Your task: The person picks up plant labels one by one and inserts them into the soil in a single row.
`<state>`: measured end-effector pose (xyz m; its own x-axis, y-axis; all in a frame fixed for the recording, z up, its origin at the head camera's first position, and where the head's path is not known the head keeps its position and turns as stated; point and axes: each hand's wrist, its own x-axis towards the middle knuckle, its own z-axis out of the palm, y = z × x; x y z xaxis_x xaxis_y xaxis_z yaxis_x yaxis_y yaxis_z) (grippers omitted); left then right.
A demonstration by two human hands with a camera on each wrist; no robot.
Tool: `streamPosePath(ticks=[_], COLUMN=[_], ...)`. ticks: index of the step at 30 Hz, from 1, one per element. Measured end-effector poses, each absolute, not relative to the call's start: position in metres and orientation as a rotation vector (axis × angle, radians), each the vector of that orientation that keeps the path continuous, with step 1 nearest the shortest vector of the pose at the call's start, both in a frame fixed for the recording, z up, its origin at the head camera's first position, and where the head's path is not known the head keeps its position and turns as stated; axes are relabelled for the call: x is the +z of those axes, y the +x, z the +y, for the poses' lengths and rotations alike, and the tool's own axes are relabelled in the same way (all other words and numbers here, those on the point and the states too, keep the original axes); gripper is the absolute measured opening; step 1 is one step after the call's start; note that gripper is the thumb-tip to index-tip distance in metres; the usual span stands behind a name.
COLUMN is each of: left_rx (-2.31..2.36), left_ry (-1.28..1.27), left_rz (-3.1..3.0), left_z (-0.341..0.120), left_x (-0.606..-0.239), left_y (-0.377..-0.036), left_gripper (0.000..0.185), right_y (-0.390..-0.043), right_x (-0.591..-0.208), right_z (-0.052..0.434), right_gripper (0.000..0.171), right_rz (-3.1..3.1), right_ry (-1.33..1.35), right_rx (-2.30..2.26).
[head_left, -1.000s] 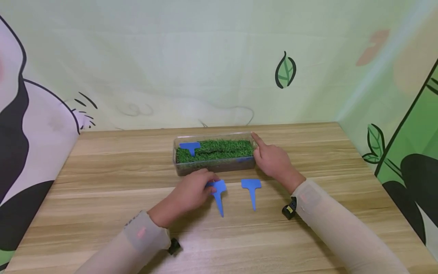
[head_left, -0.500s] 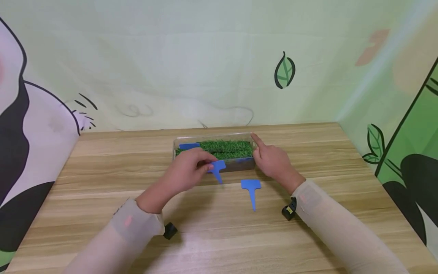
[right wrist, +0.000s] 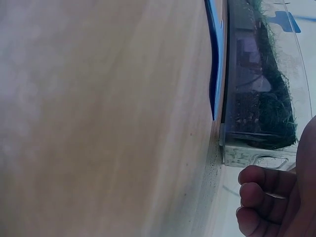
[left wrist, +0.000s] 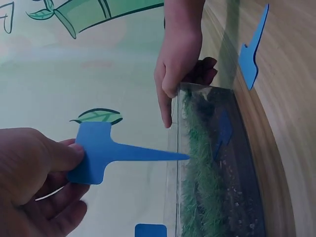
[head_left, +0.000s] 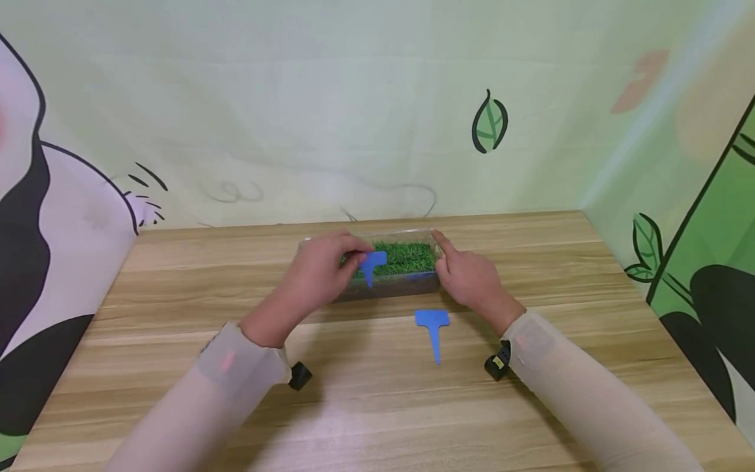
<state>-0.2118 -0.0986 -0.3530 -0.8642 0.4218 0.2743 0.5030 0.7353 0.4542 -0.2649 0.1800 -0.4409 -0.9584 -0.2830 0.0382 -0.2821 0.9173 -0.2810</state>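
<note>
My left hand (head_left: 356, 259) pinches the flat head of a blue T-shaped tag (head_left: 373, 265) between thumb and fingers. The tag's spike (left wrist: 148, 154) points at the green grass inside a clear plastic box (head_left: 407, 283). My right hand (head_left: 466, 275) holds the right end of that box, with the index finger along the far corner and the other fingers (right wrist: 261, 197) curled at the end wall. A second blue tag (head_left: 433, 326) lies flat on the table in front of the box. A third blue tag (left wrist: 150, 229) stands at the left end; the left hand hides it in the head view.
The wooden table (head_left: 177, 295) is bounded by a printed backdrop behind and on both sides. Bare wood shows left, right and in front of the box. Small black cameras (head_left: 299, 375) sit at both wrists.
My left hand picked the tag up off the table and carried it up and away, over the box. The right hand and the other tag on the table stayed still.
</note>
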Motion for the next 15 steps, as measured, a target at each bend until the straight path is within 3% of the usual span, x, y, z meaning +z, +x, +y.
streamPosePath(ticks=[15], left_rx=[-0.859], left_ry=[-0.618], left_rz=[-2.764], left_z=[-0.098], left_x=[-0.347], left_y=[-0.229], left_gripper=[0.019], right_y=[-0.265], right_x=[-0.442], right_z=[0.18], right_gripper=[0.06], right_rz=[3.077], right_ry=[-0.443], right_rx=[-0.463])
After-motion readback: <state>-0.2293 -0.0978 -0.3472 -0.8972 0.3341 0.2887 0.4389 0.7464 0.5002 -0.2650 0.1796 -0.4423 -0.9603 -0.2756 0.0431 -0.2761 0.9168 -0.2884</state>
